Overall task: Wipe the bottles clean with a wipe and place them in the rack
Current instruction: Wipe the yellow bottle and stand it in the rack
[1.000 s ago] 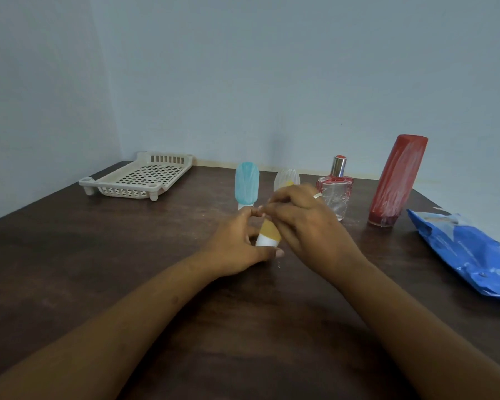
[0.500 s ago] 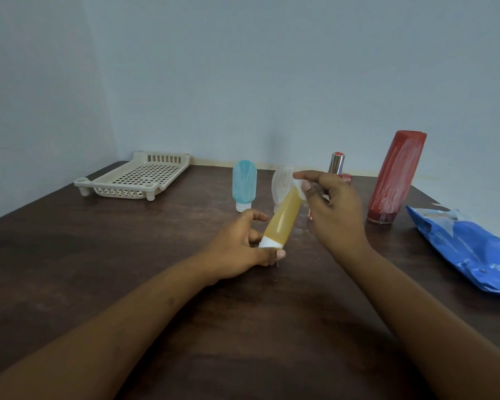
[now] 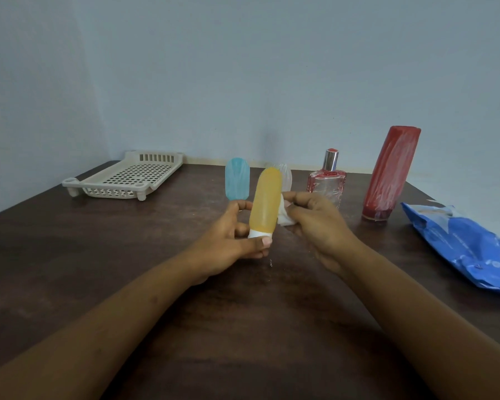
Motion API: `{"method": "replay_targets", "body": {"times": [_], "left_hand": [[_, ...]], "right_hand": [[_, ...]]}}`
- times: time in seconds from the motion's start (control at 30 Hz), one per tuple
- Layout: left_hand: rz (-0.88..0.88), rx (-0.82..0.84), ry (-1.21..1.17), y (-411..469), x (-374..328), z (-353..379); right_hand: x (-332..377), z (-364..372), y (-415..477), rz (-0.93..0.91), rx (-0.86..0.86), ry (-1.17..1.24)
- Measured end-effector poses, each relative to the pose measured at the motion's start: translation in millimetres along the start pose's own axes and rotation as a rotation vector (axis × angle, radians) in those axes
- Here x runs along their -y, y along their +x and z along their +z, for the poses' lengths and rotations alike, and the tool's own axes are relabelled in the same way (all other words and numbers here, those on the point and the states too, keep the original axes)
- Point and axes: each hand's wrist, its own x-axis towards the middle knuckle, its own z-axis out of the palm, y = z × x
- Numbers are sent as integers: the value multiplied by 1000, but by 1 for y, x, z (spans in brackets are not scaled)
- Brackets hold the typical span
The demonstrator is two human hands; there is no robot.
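Bottle (image 3: 265, 202) upright in left hand (image 3: 228, 243), right hand (image 3: 318, 223) seemingly pinching wipe (image 3: 285, 216)

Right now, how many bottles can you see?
5. The yellow bottle is in the left hand; the blue bottle and a half-hidden clear bottle stand behind it; the perfume bottle and the tall red bottle stand further right. No others show.

On the table (image 3: 98, 255), a rack (image 3: 127, 180) sits back left. To its right stand a tube (image 3: 237, 180), a second tube (image 3: 286, 176), a spray bottle (image 3: 326, 183), then a tall bottle (image 3: 390, 174). A packet (image 3: 468, 246) lies far right. Before the tubes, the left hand (image 3: 228, 246) holds a third tube (image 3: 265, 202), the right hand (image 3: 321, 226) a wipe (image 3: 285, 217) just beside it.
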Motion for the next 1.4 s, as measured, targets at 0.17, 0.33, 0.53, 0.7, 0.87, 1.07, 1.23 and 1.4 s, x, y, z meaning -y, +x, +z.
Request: {"method": "replay_targets", "body": {"times": [0.17, 0.33, 0.53, 0.7, 0.87, 1.07, 1.23, 1.4], "left_hand": [[44, -61, -30, 2, 0, 0], [92, -120, -96, 0, 0, -1], [116, -187, -158, 4, 2, -2], [113, -163, -90, 2, 2, 1], [78, -85, -103, -3, -2, 9], [23, 28, -46, -7, -2, 12], [33, 16, -91, -8, -2, 12], [80, -59, -184, -6, -3, 8]], "right_hand": [[-11, 4, -3, 5, 34, -55], [-13, 10, -6, -45, 2, -62], [-6, 18, -11, -284, -147, -207], [1, 26, -19, -472, -131, -376], [3, 14, -11, -538, -243, -411], [6, -2, -6, -537, -361, -424], [2, -3, -4, -518, -360, -423], [-2, 5, -6, -499, -231, -403]]}}
